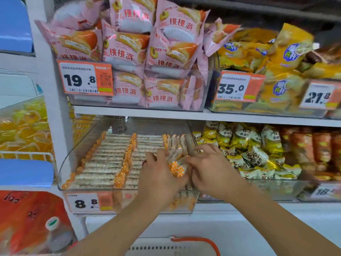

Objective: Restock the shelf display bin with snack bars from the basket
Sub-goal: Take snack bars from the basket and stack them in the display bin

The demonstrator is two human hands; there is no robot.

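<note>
Now | two hands [160,174] [208,169] grip snack bars [178,163] | one bin [64,174]

On the upper shelf, pink cake packets [129,52] fill a clear bin behind an orange 19.8 price tag [85,78], beside yellow crinkled snack bags [258,54] tagged 35.0 [238,86]. Below right lie yellow-and-white packets [252,154]; a capped bottle [57,235] stands lower left.
</note>
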